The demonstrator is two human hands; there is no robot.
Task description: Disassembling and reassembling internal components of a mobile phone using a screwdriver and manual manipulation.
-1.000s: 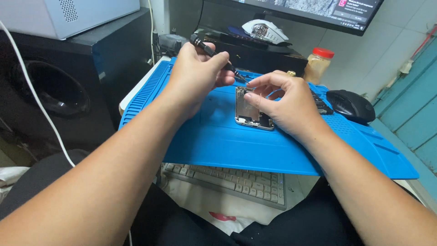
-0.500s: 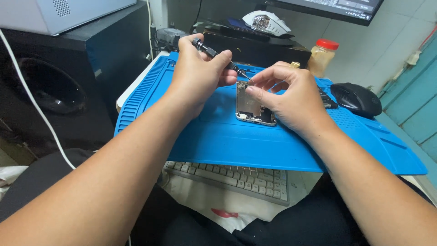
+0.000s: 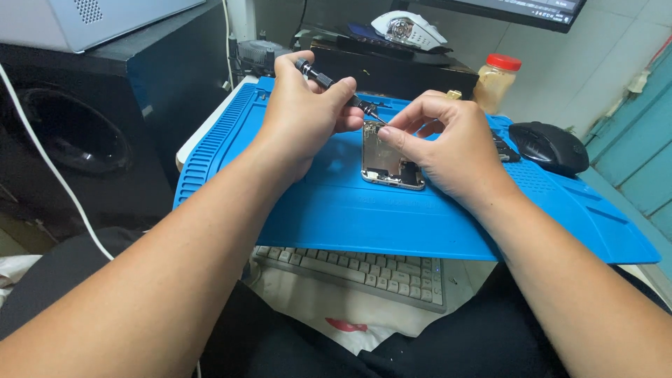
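Opened phone (image 3: 390,159) lies mid blue mat (image 3: 420,210), insides exposed, back already off. Left hand (image 3: 304,115) pinches a small screwdriver (image 3: 336,89), tip at the phone's 12 o'clock edge. Right hand (image 3: 448,147) at 3 o'clock steadies it, fingertips pressed on the frame. Screw work looks midway; phone not closed.

Phone (image 3: 387,159) on mat (image 3: 364,210); mouse (image 3: 548,146) right; keyboard (image 3: 364,269) under.

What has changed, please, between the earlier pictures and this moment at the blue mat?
Very little. The left hand keeps its grip on the small black screwdriver, tip at the top edge of the opened phone. The right hand still steadies the phone on the blue repair mat. Nothing was picked up or let go; only the camera view shifted slightly.
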